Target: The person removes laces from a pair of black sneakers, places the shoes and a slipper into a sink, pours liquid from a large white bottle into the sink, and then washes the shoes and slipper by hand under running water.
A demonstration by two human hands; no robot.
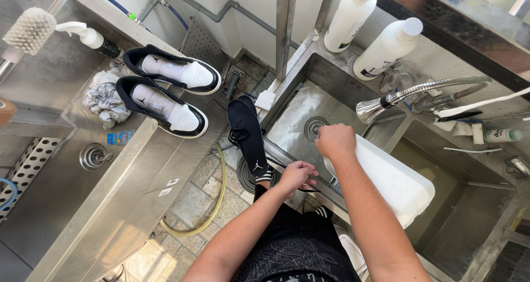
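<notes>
White canister (395, 182): laid across the sink (292, 119) rim, over the basin. Right hand (335, 141), fingers clenched at its top; left hand (297, 176), fingers loose, steadies nearer sink edge.

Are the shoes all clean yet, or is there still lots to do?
Looks early, I'd guess. Set out already: the two black-and-white shoes lie on the left counter beside a crumpled rag. In hand: the right hand grips the top of a big white jug at the sink, and the left hand is at the sink's front edge. Left: the basin holds no shoe, and the brush lies untouched.
</notes>
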